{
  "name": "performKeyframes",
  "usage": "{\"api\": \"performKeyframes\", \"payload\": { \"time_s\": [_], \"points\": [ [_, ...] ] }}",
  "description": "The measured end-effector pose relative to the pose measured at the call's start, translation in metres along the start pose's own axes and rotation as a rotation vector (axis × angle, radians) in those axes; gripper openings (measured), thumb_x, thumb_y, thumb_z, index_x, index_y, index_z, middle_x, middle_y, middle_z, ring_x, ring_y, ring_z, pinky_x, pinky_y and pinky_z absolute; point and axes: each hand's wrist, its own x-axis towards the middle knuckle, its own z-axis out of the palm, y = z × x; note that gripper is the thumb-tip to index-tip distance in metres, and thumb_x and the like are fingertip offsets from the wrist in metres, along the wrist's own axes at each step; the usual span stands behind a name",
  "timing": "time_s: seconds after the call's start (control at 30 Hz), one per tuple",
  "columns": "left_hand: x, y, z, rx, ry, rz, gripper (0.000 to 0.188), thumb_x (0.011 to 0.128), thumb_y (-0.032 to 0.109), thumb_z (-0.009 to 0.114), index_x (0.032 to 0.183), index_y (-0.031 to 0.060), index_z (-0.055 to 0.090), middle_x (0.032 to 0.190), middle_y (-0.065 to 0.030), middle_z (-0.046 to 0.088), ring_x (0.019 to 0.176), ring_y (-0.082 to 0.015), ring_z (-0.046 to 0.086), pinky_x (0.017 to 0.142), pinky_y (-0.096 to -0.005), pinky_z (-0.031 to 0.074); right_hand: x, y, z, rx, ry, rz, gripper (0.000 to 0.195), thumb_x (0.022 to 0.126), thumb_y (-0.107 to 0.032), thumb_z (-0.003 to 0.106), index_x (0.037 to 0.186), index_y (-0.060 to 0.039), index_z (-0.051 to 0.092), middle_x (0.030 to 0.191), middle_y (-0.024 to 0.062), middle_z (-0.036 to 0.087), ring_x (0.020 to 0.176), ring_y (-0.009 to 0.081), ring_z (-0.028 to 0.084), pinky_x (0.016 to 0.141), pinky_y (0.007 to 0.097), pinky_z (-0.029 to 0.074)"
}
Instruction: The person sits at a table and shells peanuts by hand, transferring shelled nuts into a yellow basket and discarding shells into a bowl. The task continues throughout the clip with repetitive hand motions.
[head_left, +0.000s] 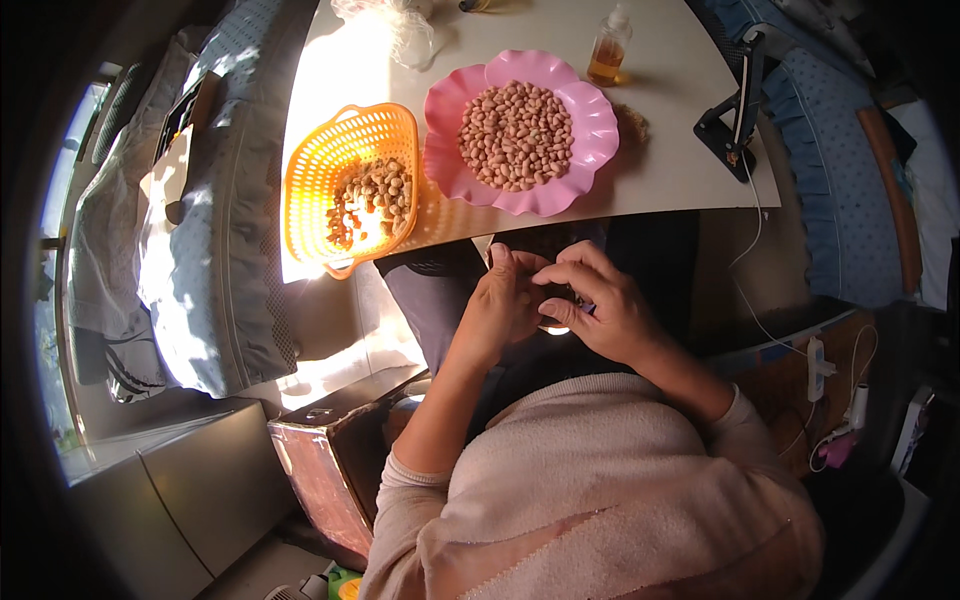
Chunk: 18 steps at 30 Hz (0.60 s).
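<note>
Over my lap, just in front of the table edge, my left hand (501, 304) and my right hand (600, 300) meet with curled fingers. Any small item pinched between them is hidden by the fingers. A pink plastic bowl (596, 139) with a petal-shaped rim stands on the table ahead, holding many shelled peanuts (516, 135) in pinkish skins. Left of it, by the front edge, sits an orange perforated plastic basket (307, 169) with unshelled peanuts (390, 187) and some reddish bits. Something partly covered by my hands lies below them; what it is cannot be told.
The white table (675, 165) carries a pump bottle (607, 52) of amber liquid, a clear plastic bag (409, 34) and a black stand (731, 131) with a white cable. A worn box (322, 465) stands at lower left. Cushioned seats (847, 172) flank the table.
</note>
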Motion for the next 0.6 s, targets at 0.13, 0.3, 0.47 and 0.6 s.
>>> {"api": "performKeyframes", "payload": {
  "time_s": [0.13,0.3,0.47,0.6],
  "points": [
    [-0.006,0.008,0.011,-0.009,-0.021,0.060,0.067,0.100,0.059,0.022,0.109,0.0001,0.054,0.077,-0.0049,0.056,0.063,-0.0122,0.054,0.054,-0.0250,0.047,0.004,0.006,0.010,0.125,-0.075,0.103,0.022,0.081,-0.010,0.074,0.099,-0.0049,0.063,0.091,0.0081,0.057,0.079,0.0220,0.063,0.066,0.0332,0.052],
    [-0.007,0.009,0.013,-0.075,-0.023,0.065,0.058,0.100,0.056,0.030,0.109,0.0046,0.055,0.072,-0.0009,0.054,0.051,-0.0036,0.038,0.044,-0.0181,0.024,0.011,0.012,0.009,0.656,-0.009,0.281,0.011,0.092,-0.009,0.064,0.099,-0.0004,0.062,0.085,0.0021,0.059,0.067,0.0081,0.059,0.062,0.0228,0.048],
    [-0.008,0.010,0.010,-0.266,-0.103,0.094,0.020,0.100,0.027,0.051,0.103,0.0078,0.055,0.074,0.0003,0.055,0.053,-0.0036,0.040,0.045,-0.0174,0.025,0.016,0.001,-0.004,0.974,0.066,0.399,0.013,0.096,-0.015,0.060,0.103,-0.0052,0.063,0.083,-0.0041,0.060,0.061,0.0004,0.046,0.053,0.0162,0.034],
    [-0.008,0.015,0.015,-0.277,-0.088,0.134,0.013,0.100,0.020,0.052,0.099,0.0081,0.056,0.072,0.0013,0.053,0.053,-0.0033,0.039,0.045,-0.0170,0.025,0.018,0.000,-0.004,0.924,0.089,0.279,0.013,0.096,-0.015,0.060,0.105,-0.0050,0.062,0.084,-0.0042,0.060,0.063,-0.0002,0.045,0.053,0.0164,0.033]
  ]
}}
